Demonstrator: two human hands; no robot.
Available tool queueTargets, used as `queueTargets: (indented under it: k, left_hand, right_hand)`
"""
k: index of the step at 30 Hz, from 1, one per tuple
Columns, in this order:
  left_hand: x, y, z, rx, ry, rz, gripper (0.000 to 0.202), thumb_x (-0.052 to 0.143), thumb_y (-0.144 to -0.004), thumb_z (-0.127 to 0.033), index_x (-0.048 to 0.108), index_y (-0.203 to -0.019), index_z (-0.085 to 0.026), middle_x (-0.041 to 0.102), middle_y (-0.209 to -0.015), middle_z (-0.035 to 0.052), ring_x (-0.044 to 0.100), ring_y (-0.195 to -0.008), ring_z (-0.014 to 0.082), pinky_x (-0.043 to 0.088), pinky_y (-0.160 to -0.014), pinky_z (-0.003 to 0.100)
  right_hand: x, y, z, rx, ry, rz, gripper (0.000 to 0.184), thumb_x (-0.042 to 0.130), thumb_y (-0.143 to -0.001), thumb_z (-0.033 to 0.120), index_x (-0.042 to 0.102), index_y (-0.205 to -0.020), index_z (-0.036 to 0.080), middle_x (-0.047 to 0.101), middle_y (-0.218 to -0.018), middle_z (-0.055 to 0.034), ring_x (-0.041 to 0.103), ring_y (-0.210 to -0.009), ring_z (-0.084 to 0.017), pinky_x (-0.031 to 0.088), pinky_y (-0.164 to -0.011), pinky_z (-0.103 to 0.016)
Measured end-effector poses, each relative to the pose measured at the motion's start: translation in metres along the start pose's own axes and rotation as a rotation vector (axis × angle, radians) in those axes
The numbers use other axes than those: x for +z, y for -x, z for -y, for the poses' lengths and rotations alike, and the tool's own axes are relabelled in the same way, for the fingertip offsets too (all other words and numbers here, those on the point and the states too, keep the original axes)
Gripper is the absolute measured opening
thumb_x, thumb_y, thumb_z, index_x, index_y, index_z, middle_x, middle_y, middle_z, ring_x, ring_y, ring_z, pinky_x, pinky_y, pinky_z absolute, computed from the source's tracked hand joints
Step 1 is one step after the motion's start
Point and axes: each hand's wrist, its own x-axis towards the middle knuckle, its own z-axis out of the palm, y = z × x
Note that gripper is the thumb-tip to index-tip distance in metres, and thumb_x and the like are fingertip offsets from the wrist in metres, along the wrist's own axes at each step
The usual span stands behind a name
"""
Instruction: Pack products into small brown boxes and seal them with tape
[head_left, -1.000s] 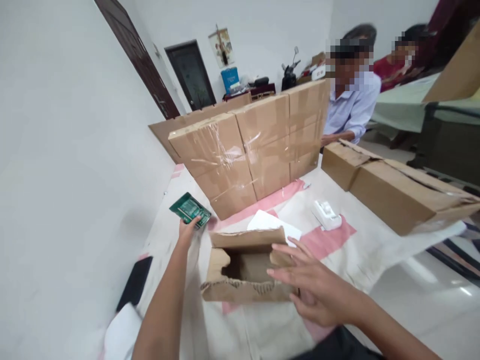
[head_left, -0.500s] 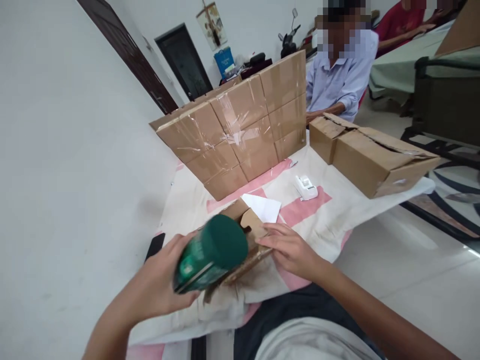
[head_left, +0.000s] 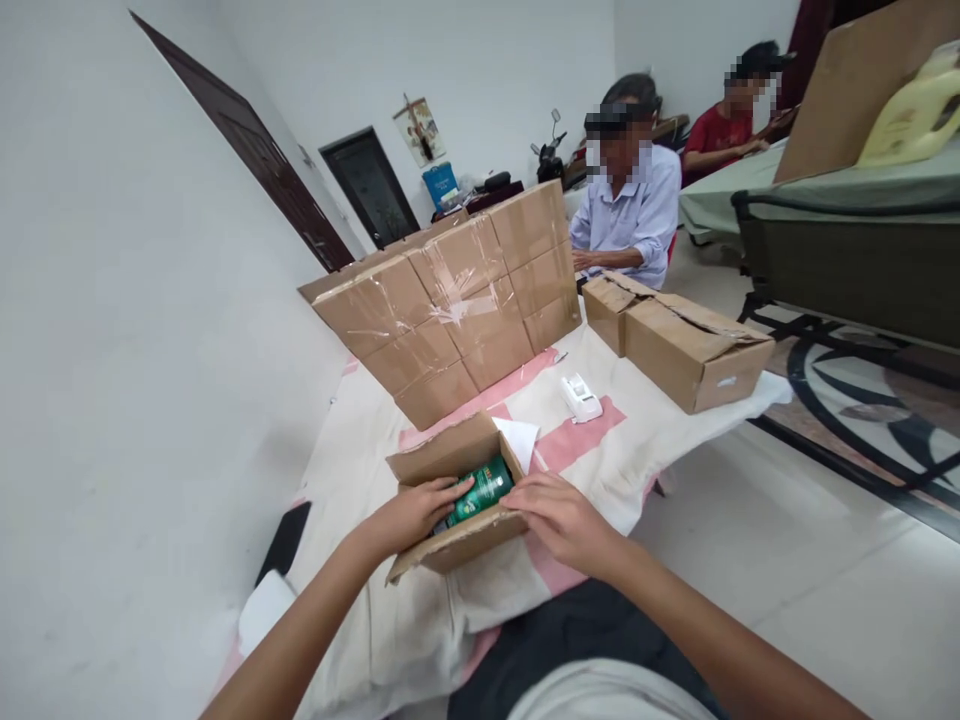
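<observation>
A small open cardboard box point(head_left: 442, 458) sits on the cloth-covered table in front of me. A green packet point(head_left: 484, 488) lies inside it. My left hand point(head_left: 416, 512) reaches into the box from the left, fingers curled on the packet. My right hand point(head_left: 559, 518) rests on the box's front right edge with fingers pressed against the cardboard, holding it steady.
A wall of taped cartons point(head_left: 457, 300) stands behind the box. A long open carton point(head_left: 682, 340) lies at right, a white device point(head_left: 581, 397) and white paper point(head_left: 519, 437) between. A black object point(head_left: 283, 540) lies at left. Two people sit beyond the table.
My left hand brought the green packet from the table's left side, over the box and down into it. My right hand settled on the box's front edge.
</observation>
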Motion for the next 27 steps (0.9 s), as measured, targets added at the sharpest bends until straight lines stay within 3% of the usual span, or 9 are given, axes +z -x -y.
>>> queueTargets:
  k: [2, 4, 7, 12, 17, 19, 22, 25, 27]
  left_hand:
    - [-0.004, 0.003, -0.002, 0.032, -0.18, -0.061, 0.044, 0.042, -0.1, -0.027, 0.06, -0.14, -0.033, 0.069, -0.129, 0.0083, 0.067, -0.112, 0.0255, 0.05, -0.097, 0.038]
    - [-0.01, 0.011, -0.004, 0.037, -0.334, -0.071, 0.034, 0.041, -0.102, -0.028, 0.073, -0.111, -0.026, 0.075, -0.098, 0.0077, 0.07, -0.09, 0.0233, 0.048, -0.088, 0.038]
    - [-0.018, 0.024, -0.002, 0.056, -0.317, -0.013, 0.04, 0.041, -0.104, -0.035, 0.068, -0.077, -0.023, 0.071, -0.08, 0.0036, 0.066, -0.081, 0.02, 0.044, -0.083, 0.034]
    - [-0.014, 0.034, -0.002, 0.102, -0.294, -0.041, 0.038, 0.037, -0.104, -0.036, 0.067, -0.082, -0.025, 0.071, -0.086, 0.004, 0.061, -0.087, 0.022, 0.041, -0.079, 0.035]
    - [-0.001, 0.033, 0.002, 0.198, -0.324, -0.102, 0.037, 0.034, -0.104, -0.033, 0.06, -0.08, -0.023, 0.068, -0.081, 0.0041, 0.058, -0.076, 0.0207, 0.041, -0.072, 0.034]
    - [0.003, 0.035, 0.008, 0.209, -0.291, -0.242, 0.037, 0.03, -0.104, -0.031, 0.058, -0.08, -0.023, 0.066, -0.08, 0.0043, 0.059, -0.074, 0.0196, 0.041, -0.069, 0.033]
    - [0.004, 0.035, 0.007, 0.099, -0.238, -0.412, 0.039, 0.029, -0.104, -0.035, 0.06, -0.083, -0.023, 0.064, -0.076, 0.0038, 0.06, -0.072, 0.0189, 0.041, -0.066, 0.031]
    - [0.001, 0.028, -0.007, -0.011, -0.208, -0.326, 0.04, 0.033, -0.104, -0.041, 0.064, -0.086, -0.025, 0.067, -0.08, 0.0038, 0.063, -0.076, 0.0197, 0.042, -0.068, 0.032]
    - [0.0, 0.022, -0.014, -0.002, -0.205, -0.237, 0.038, 0.037, -0.103, -0.042, 0.067, -0.086, -0.025, 0.07, -0.084, 0.004, 0.064, -0.08, 0.0208, 0.043, -0.071, 0.033]
  right_hand:
    - [-0.009, -0.014, 0.0, 0.011, 0.04, 0.059, 0.029, 0.051, -0.1, 0.023, 0.069, -0.121, 0.018, 0.076, -0.104, -0.0105, 0.062, -0.105, -0.025, 0.052, -0.092, -0.043]
    - [-0.017, -0.031, -0.008, -0.02, 0.102, 0.149, 0.032, 0.049, -0.102, 0.035, 0.073, -0.114, 0.017, 0.074, -0.105, -0.0112, 0.057, -0.109, -0.027, 0.048, -0.094, -0.046]
    - [-0.024, -0.061, -0.031, -0.185, 0.283, 0.358, 0.043, 0.051, -0.1, 0.049, 0.076, -0.085, 0.018, 0.073, -0.102, -0.0115, 0.054, -0.105, -0.028, 0.045, -0.092, -0.046]
    - [-0.02, -0.099, -0.058, -0.422, 0.423, 0.65, 0.051, 0.065, -0.087, 0.063, 0.064, -0.057, 0.022, 0.066, -0.071, -0.0088, 0.051, -0.082, -0.024, 0.043, -0.074, -0.039]
    - [-0.009, -0.111, -0.06, -0.344, 0.522, 0.892, 0.06, 0.075, -0.073, 0.068, 0.051, -0.043, 0.022, 0.07, -0.085, -0.0109, 0.055, -0.09, -0.029, 0.045, -0.078, -0.044]
    - [0.003, -0.112, -0.067, -0.263, 0.573, 0.96, 0.06, 0.078, -0.069, 0.067, 0.051, -0.042, 0.021, 0.069, -0.094, -0.0103, 0.058, -0.091, -0.03, 0.047, -0.077, -0.046]
    - [0.022, -0.115, -0.077, -0.125, 0.646, 0.974, 0.054, 0.079, -0.07, 0.064, 0.057, -0.045, 0.021, 0.065, -0.097, -0.0102, 0.063, -0.084, -0.029, 0.05, -0.071, -0.046]
    - [0.029, -0.121, -0.078, -0.159, 0.693, 1.003, 0.037, 0.081, -0.069, 0.057, 0.07, -0.07, 0.022, 0.062, -0.106, -0.0118, 0.063, -0.079, -0.027, 0.052, -0.068, -0.045]
    - [0.021, -0.128, -0.073, -0.304, 0.647, 1.035, 0.047, 0.085, -0.064, 0.049, 0.069, -0.096, 0.018, 0.059, -0.113, -0.0151, 0.062, -0.082, -0.027, 0.052, -0.07, -0.042]
